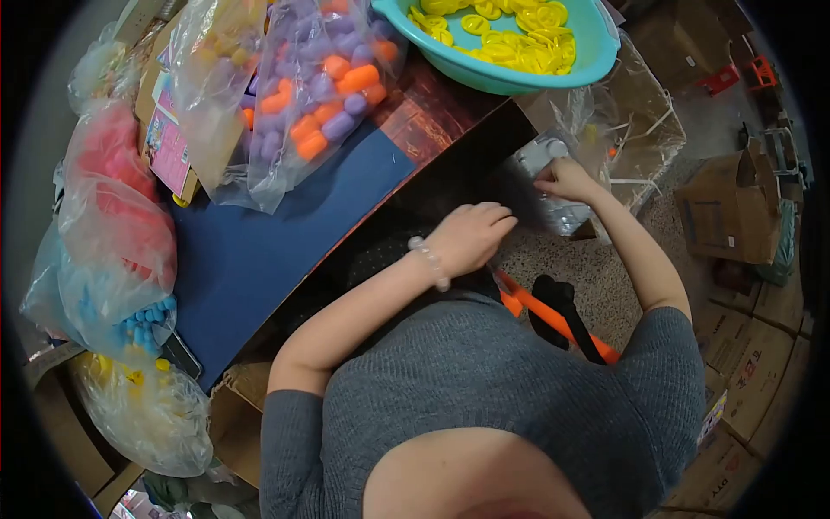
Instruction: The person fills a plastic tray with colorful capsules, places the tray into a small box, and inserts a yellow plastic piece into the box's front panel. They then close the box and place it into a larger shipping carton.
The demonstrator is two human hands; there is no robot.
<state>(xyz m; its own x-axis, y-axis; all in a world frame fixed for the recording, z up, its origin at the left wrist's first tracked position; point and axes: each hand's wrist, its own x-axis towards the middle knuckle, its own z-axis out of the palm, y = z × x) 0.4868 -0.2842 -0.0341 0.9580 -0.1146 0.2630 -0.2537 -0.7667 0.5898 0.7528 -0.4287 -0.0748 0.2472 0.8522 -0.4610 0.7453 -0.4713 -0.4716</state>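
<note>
My left hand (474, 238), with a beaded bracelet (430, 264) at the wrist, rests palm down over my lap near the table's edge. Its fingers are loosely stretched, and nothing shows in them. Farther right, beside the table, my right hand (571, 180) has its fingers closed at a shiny grey-and-clear plastic piece (543, 154). What exactly they grip is blurred. More crinkled clear plastic (566, 216) lies just below that hand.
A turquoise basin (510, 80) of yellow pieces and a clear bag (324, 86) of purple and orange pieces stand on the blue tabletop (259, 251). Bags of red (121, 190) and yellow pieces (147, 406) line the left. Cardboard boxes (726, 208) stand right.
</note>
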